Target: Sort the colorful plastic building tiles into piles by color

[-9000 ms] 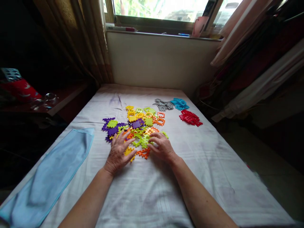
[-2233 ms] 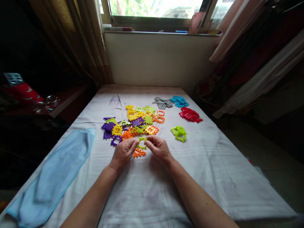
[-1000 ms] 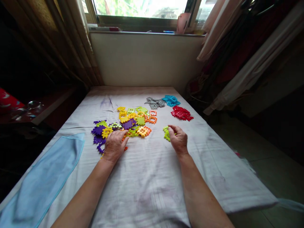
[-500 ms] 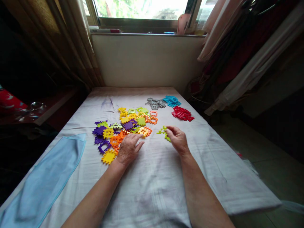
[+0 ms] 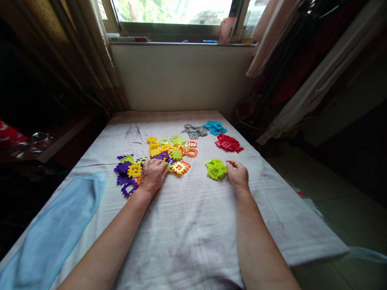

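Observation:
My left hand [image 5: 152, 175] lies over the mixed pile of flat plastic interlocking tiles, its fingers stretched across them and partly hiding what is beneath. Near its fingertips are a purple tile [image 5: 160, 156] and a cream-yellow window tile [image 5: 179, 168]. A yellow window tile [image 5: 134, 170] and purple tiles [image 5: 122, 167] show to its left. My right hand [image 5: 238, 174] is closed, thumb and fingers pinching at the right edge of a lime-green tile heap [image 5: 216, 169]. The exact piece between those fingertips is hard to make out, though it appears to be a lime-green tile.
Grey tiles [image 5: 194, 131], blue tiles [image 5: 215, 127] and red tiles [image 5: 229, 143] lie in separate heaps toward the back right. A light-blue cloth [image 5: 66, 221] is spread at the left on the sheet-covered table [image 5: 181, 249]. Beyond stands a wall [image 5: 181, 76] under the window.
My left hand has moved left and farther over the mixed pile. My right hand has shifted right, uncovering the lime-green heap, where the held green tile now sits. The view has turned slightly right.

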Demonstrator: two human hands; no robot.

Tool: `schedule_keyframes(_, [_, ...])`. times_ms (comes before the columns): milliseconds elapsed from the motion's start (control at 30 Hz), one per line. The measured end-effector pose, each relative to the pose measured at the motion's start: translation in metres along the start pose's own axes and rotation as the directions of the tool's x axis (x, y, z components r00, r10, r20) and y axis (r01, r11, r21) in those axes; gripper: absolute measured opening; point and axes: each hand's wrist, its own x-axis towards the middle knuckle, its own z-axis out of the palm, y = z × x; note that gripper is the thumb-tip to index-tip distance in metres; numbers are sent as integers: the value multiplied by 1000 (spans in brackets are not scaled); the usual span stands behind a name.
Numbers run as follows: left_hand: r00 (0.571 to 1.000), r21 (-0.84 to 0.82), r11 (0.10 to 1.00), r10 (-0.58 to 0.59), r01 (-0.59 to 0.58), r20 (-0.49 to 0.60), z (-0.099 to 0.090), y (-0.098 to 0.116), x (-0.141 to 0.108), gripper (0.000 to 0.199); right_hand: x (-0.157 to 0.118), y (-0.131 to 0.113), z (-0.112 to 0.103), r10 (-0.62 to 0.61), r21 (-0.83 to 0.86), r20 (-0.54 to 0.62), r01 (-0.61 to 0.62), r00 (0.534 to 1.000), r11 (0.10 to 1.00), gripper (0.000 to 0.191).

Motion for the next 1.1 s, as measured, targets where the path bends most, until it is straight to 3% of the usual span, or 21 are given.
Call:
schedule_keyframes(133, [1000, 3, 1000, 7, -7, -21, 0, -4, 2, 17, -1, -2, -1, -22, -26, -28, 21, 999, 999, 42])
schedule_keyframes(233, [995, -48, 999, -26, 21, -98, -4, -1, 0, 24, -2, -6, -2, -38, -36, -65, 36, 997, 999, 43])
schedule_keyframes(333, [974, -210, 974, -121, 80, -194, -8, 11, -4, 25, -5, -12, -3, -45, -50, -89, 41, 995, 998, 44])
schedule_keyframes(400, [960, -408, 907, -203, 109, -194, -7, 25, -8, 25, -9, -18, -2, -92, -46, -94, 88, 991, 995, 45])
schedule_keyframes(467, [947, -644, 749, -299, 155, -120, -3, 40, -10, 27, -17, -26, 1, -161, 6, -41, 162, 986, 987, 46])
schedule_keyframes(533, [924, -826, 515, -381, 228, 17, 3, 54, -10, 33, -29, -35, 6, -234, 106, 113, 223, 966, 969, 46])
schedule_keyframes(633, [891, -919, 241, -408, 313, 196, 10, 67, -9, 42, -51, -48, 18, -347, 228, 374, 277, 860, 933, 42])
schedule_keyframes(700, [886, -924, 187, -395, 335, 242, 14, 71, -9, 44, -64, -55, 26, -411, 262, 461, 322, 786, 910, 36])
schedule_keyframes(800, [882, -921, 170, -392, 349, 262, 17, 73, -10, 46, -78, -60, 35, -444, 310, 505, 325, 740, 893, 26])
schedule_keyframes(933, [858, -912, 115, -404, 393, 318, 21, 73, -11, 52, -83, -62, 39, -427, 365, 530, 257, 733, 895, 24])
schedule_keyframes(1100, [840, -898, 92, -405, 431, 362, 26, 79, -8, 54, -82, -62, 39, -402, 329, 538, 255, 741, 909, 25])
